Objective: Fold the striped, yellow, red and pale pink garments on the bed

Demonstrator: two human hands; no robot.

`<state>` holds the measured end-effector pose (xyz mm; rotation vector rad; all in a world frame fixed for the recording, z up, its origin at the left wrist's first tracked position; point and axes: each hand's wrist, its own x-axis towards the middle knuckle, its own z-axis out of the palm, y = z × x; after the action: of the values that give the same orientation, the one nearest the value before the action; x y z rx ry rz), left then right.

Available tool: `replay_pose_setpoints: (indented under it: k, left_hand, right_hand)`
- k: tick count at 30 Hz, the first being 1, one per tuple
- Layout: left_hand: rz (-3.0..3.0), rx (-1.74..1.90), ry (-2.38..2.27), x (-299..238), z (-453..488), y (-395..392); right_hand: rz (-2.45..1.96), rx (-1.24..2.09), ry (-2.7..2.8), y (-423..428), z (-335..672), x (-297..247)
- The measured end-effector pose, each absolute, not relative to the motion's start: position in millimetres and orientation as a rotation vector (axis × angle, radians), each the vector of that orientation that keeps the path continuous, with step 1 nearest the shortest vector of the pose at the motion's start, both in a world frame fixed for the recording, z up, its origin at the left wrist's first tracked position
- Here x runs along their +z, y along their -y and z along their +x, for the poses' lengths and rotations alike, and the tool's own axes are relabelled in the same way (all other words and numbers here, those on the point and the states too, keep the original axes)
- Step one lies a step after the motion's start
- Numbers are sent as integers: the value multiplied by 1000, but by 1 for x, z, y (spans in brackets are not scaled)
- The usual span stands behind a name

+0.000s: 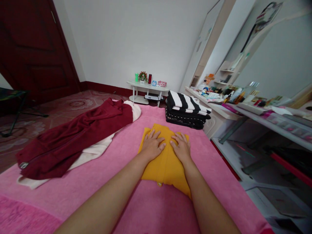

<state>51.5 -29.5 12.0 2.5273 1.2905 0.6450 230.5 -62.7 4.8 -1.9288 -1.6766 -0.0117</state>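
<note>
A yellow garment point(162, 165), folded into a rough rectangle, lies on the pink bed cover point(117, 182) in front of me. My left hand point(153, 145) rests flat on its left upper part, fingers spread. On the right upper part lies my right hand point(180, 147), also flat with its fingers apart. Neither hand grips the cloth. A small shiny button or ornament point(159, 184) shows at the garment's near edge. Beyond it to the right is a stack of folded clothes, with a black-and-white striped garment point(184, 102) on top and black dotted ones point(185, 121) below.
To the left lie a dark red garment point(80, 133) and a cream one point(97, 150) partly under it. A white side table point(143, 85) stands by the far wall. Along the right is a dresser point(219, 109) crowded with bottles. A folding stool point(17, 97) is at far left.
</note>
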Motion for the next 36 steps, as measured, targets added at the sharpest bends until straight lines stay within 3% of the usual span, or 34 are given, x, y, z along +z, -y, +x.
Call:
replay_pose_setpoints:
  k: [36]
  left_hand:
    - [2523, 639, -1288, 13, 51, 30]
  right_hand:
    - [-1917, -18, 1674, 60, 233, 2]
